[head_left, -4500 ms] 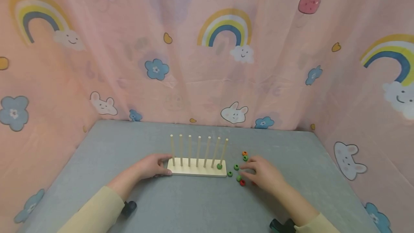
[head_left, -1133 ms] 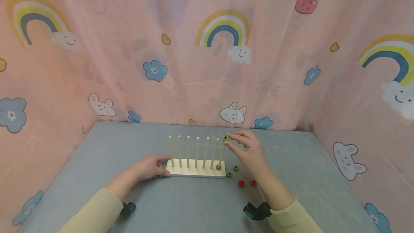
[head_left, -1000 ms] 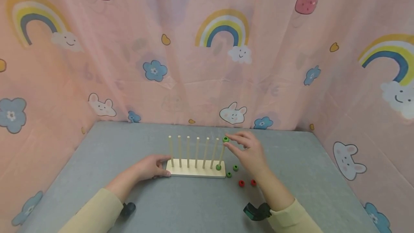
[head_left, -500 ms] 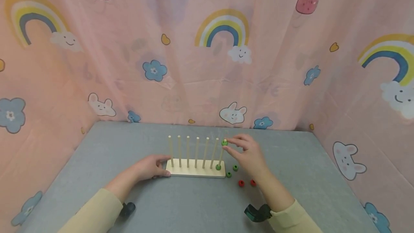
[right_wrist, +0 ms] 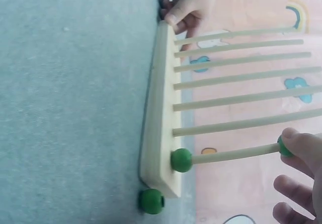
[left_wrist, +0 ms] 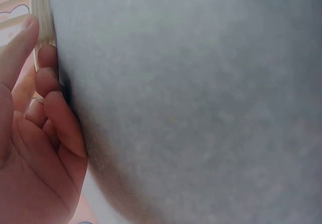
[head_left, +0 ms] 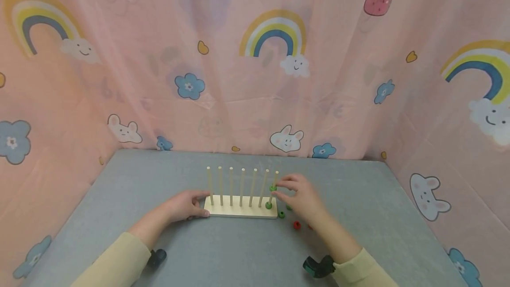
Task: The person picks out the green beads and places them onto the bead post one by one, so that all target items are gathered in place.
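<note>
A pale wooden stand (head_left: 239,211) with a row of upright pegs sits on the grey table. My left hand (head_left: 185,205) grips its left end, thumb at the front and fingers behind; the left wrist view has these fingers (left_wrist: 48,80) against the wood. On the rightmost peg, a green bead (head_left: 268,205) rests at the base. Higher on that same peg is a second green bead (head_left: 272,188), pinched between thumb and fingertips of my right hand (head_left: 300,194). The right wrist view shows this pinched bead (right_wrist: 284,146) around the peg, well above the lower bead (right_wrist: 181,160).
Just right of the stand lie a loose green bead (head_left: 281,215) and another green bead (head_left: 289,207) partly behind my right hand. Nearer are a red bead (head_left: 296,225) and a second red bead (head_left: 310,226), mostly covered by my wrist. A pink patterned curtain (head_left: 223,114) surrounds the table.
My right hand has gone from the loose beads up to the rightmost peg's tip, then slid a green bead partway down it. My left hand stays on the stand.
</note>
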`<state>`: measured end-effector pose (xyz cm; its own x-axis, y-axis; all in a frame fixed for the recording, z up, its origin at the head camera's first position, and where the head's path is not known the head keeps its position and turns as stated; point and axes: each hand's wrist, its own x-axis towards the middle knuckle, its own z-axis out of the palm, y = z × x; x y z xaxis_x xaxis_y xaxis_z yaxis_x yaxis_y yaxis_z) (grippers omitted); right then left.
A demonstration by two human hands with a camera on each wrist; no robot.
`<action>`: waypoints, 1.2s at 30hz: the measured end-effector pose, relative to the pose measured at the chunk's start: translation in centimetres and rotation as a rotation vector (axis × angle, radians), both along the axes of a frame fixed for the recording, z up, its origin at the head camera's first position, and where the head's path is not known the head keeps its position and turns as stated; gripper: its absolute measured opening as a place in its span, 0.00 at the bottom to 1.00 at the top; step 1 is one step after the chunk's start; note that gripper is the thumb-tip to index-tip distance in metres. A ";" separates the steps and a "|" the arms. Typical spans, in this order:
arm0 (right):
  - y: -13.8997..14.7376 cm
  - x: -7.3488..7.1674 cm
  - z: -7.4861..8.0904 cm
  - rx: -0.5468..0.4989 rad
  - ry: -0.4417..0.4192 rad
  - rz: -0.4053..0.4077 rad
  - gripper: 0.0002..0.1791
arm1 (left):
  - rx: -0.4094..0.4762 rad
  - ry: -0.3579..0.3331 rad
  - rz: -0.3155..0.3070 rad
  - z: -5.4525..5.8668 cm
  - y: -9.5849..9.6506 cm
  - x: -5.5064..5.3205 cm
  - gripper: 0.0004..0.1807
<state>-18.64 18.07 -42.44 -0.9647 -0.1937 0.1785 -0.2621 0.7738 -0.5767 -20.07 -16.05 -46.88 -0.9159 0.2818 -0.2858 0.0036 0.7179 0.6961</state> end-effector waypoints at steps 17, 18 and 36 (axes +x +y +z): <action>-0.7 -0.5 -3.4 0.169 -0.110 0.022 0.11 | 0.012 -0.011 0.012 0.0 0.0 0.0 0.37; -0.7 -0.6 -3.5 0.166 -0.117 0.020 0.11 | 0.016 -0.013 0.012 0.0 0.0 0.0 0.37; 0.3 -0.5 -3.4 0.147 -0.139 0.053 0.13 | 0.010 -0.014 0.008 0.3 0.2 0.1 0.37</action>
